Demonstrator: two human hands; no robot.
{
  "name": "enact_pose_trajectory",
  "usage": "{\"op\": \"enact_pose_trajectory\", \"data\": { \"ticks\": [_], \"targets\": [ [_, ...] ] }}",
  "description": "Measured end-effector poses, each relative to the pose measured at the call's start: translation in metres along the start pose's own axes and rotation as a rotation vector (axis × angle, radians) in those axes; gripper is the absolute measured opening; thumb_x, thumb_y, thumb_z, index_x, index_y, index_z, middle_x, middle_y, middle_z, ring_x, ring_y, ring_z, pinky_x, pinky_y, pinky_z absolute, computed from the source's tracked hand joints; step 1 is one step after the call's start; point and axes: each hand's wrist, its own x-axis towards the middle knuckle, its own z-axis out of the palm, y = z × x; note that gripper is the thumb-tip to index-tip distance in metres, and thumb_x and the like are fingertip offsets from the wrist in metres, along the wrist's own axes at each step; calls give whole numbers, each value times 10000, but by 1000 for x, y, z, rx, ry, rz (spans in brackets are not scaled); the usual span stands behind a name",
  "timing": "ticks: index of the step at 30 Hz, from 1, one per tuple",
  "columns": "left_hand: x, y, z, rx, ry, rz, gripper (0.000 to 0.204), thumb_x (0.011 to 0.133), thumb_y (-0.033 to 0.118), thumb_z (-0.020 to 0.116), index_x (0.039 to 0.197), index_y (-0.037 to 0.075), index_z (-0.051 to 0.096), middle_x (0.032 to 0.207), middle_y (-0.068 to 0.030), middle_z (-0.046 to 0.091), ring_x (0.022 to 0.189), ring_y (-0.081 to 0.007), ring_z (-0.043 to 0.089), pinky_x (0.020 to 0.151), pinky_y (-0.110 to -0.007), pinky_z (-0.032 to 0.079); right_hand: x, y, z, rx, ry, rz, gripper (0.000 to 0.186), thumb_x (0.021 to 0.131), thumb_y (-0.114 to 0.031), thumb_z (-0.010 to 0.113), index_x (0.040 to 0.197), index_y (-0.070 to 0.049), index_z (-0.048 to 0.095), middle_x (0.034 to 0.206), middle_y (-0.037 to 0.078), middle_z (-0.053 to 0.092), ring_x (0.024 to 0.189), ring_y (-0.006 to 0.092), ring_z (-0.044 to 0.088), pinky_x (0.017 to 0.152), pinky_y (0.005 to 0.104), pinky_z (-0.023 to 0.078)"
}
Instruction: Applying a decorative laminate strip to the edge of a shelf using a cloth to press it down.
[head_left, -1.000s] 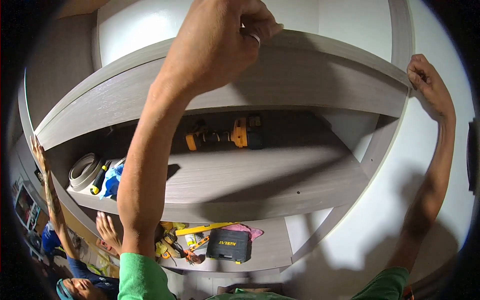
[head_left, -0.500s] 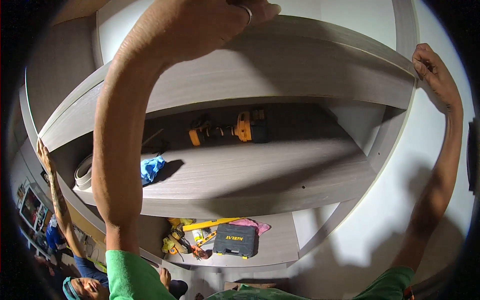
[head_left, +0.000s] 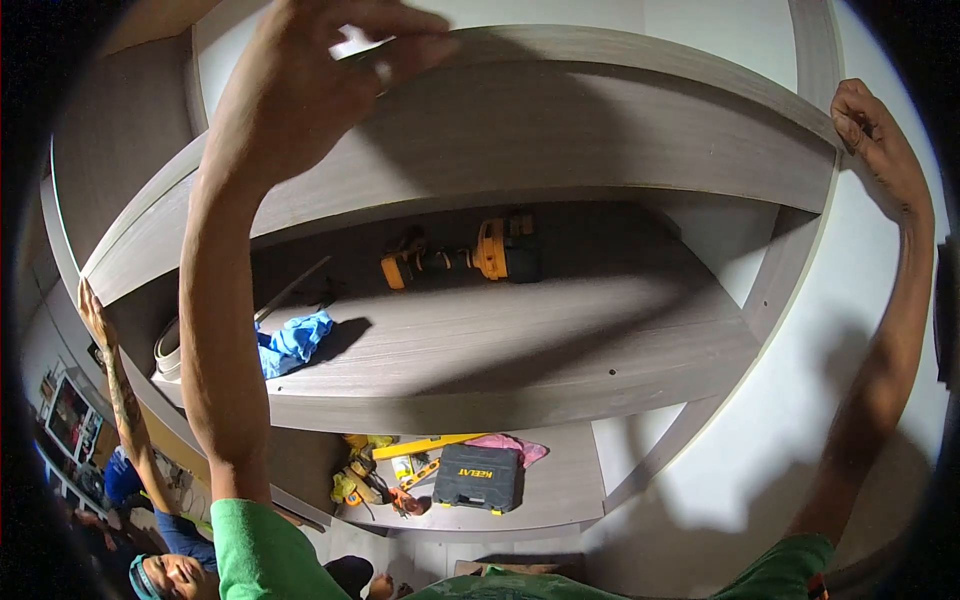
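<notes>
A long grey wood-grain board [head_left: 640,130] spans the cabinet front at the top. Over its upper edge, left of the middle, my left hand [head_left: 320,90] is raised with thumb and fingers apart; they are slightly blurred, and a ring shows on one finger. At the board's right end my right hand [head_left: 875,130] has its fingers curled together against the corner; whatever is between them cannot be made out. Another person's hand [head_left: 95,315] touches the board's left end from below.
On the shelf [head_left: 520,345] lie a yellow-and-black cordless power tool [head_left: 455,258], a blue cloth [head_left: 298,340] and a coiled pale strip [head_left: 168,352]. Lower down are a black tool case [head_left: 478,475], a yellow level [head_left: 425,446] and a pink cloth [head_left: 525,448]. A person [head_left: 175,570] stands at lower left.
My left hand has moved left along the board's upper edge, and its fingers have spread. My right hand and the other person's hand stay at the board's ends.
</notes>
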Motion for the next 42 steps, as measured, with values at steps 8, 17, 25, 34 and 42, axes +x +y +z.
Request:
{"op": "enact_pose_trajectory", "data": {
  "ticks": [8, 17, 25, 34, 42],
  "targets": [
    [-20, -23, -15, -32, -45, -233, 150, 897, 109, 658, 1018, 72, 737, 891, -37, 694, 805, -105, 632, 770, -267, 520, 2, 9, -2, -51, -32, -23, 400, 850, -505, 637, 952, -119, 614, 871, -16, 525, 786, 126, 492, 727, 290, 424],
    [-22, -28, -12, -67, -2, -152, 147, 910, 98, 651, 1026, 55, 731, 880, -47, 699, 846, -110, 653, 817, -272, 517, 9, 11, -3, -109, -119, -33, 436, 837, -525, 649, 921, -101, 593, 869, -8, 510, 797, 140, 491, 730, 295, 426],
    [-22, -28, -2, -40, 39, -166, 160, 839, 10, 639, 967, 51, 725, 891, -68, 662, 873, -154, 634, 809, -337, 493, 7, 23, -10, -60, -117, -86, 355, 905, -407, 619, 1051, -86, 578, 930, 15, 524, 871, 148, 500, 805, 294, 428],
    [-35, -21, -7, 101, 14, -315, 178, 907, 139, 663, 1061, 60, 704, 994, -68, 688, 1009, -149, 626, 902, -320, 504, -5, -62, -19, -214, -85, 5, 379, 876, -365, 634, 872, 3, 546, 998, 136, 554, 884, 246, 532, 789, 378, 457],
    [-43, -35, 10, 318, 87, -167, 277, 836, 197, 745, 1087, 87, 702, 1084, -61, 659, 1093, -174, 600, 1002, -330, 460, 5, -35, -16, -214, -263, -27, 356, 861, -287, 614, 764, 20, 462, 845, 123, 529, 788, 229, 483, 743, 388, 428]
  ]
}}
